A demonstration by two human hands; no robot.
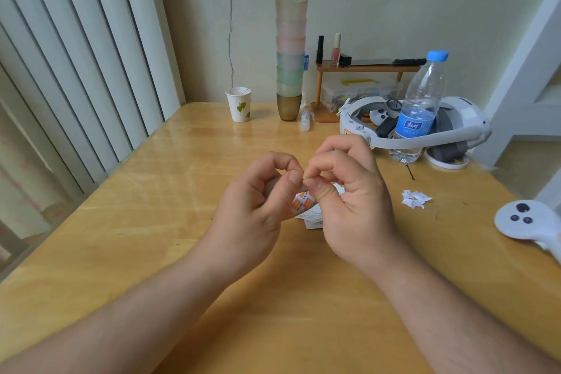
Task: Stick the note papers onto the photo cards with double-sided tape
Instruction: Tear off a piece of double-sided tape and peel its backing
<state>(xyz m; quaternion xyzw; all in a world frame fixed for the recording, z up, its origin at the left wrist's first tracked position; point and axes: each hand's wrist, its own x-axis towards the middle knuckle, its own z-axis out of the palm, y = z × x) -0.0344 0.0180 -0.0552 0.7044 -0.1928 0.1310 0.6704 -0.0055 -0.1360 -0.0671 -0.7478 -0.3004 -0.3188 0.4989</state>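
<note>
Both hands meet above the middle of the wooden table point(151, 222). My left hand point(258, 203) grips a roll of double-sided tape point(302, 205) with an orange and white printed wrapper. My right hand point(349, 191) pinches at the roll's top edge, thumb and forefinger tip pressed against my left thumb. Under the hands lie white papers with printed lines point(312, 217), mostly hidden. I cannot tell which are note papers and which are photo cards.
A small heap of torn white paper scraps point(415, 198) lies to the right. A white controller point(528, 222) sits at the right edge. Behind stand a water bottle point(420, 106), a white headset point(455, 127), a paper cup point(239, 103), stacked cups point(290, 48) and a small shelf point(364, 68).
</note>
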